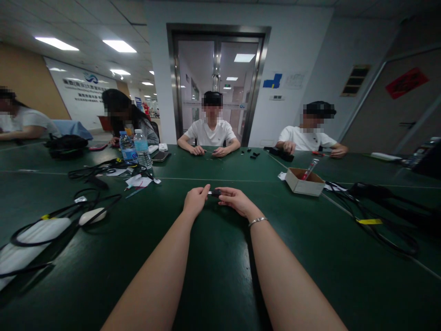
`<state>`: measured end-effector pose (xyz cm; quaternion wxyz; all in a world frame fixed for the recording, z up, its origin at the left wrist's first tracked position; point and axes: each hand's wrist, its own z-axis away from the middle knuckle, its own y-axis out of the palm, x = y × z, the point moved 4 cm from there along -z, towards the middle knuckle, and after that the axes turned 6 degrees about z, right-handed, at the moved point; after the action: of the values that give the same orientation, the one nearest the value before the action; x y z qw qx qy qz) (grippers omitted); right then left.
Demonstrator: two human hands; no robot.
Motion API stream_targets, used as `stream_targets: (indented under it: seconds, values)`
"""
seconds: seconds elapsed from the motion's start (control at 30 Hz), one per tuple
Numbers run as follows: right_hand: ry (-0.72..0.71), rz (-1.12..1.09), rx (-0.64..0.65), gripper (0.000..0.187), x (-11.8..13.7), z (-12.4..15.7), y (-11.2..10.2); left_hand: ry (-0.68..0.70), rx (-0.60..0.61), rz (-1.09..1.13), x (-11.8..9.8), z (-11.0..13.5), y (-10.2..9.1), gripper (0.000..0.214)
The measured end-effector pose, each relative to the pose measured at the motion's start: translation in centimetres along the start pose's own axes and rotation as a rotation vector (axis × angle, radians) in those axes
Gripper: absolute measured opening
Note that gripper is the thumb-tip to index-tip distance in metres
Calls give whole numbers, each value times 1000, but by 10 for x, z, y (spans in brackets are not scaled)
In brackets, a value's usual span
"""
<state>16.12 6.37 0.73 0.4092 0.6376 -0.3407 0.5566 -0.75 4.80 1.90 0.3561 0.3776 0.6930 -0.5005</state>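
Both my arms reach forward over the dark green table (220, 276). My left hand (195, 200) is closed in a pinch on the left end of a small black part (216, 192). My right hand (235, 200), with a thin silver bracelet (257, 221) at the wrist, has its fingers curled round the right end of the same part. The part is held just above the table between the two hands. Too little of it shows to tell what it is.
A small cardboard box (304, 182) with a red-tipped tool stands to the right; black cables (379, 216) lie beyond it. On the left are two water bottles (136, 148), papers, looped cables and a white mouse (91, 215). Several people sit along the far side.
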Motion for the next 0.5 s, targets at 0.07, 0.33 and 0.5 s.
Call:
stream_targets:
  seconds: [0.07, 0.33, 0.5]
  values:
    - [5, -1, 2, 34, 1, 0, 0, -12, 0, 0, 0, 1, 0, 55]
    - [41, -28, -56, 24, 4, 3, 3, 19, -8, 11, -2, 2, 0, 53]
    - [30, -13, -78, 10, 3, 3, 3, 100, -25, 83, -1, -1, 5, 44]
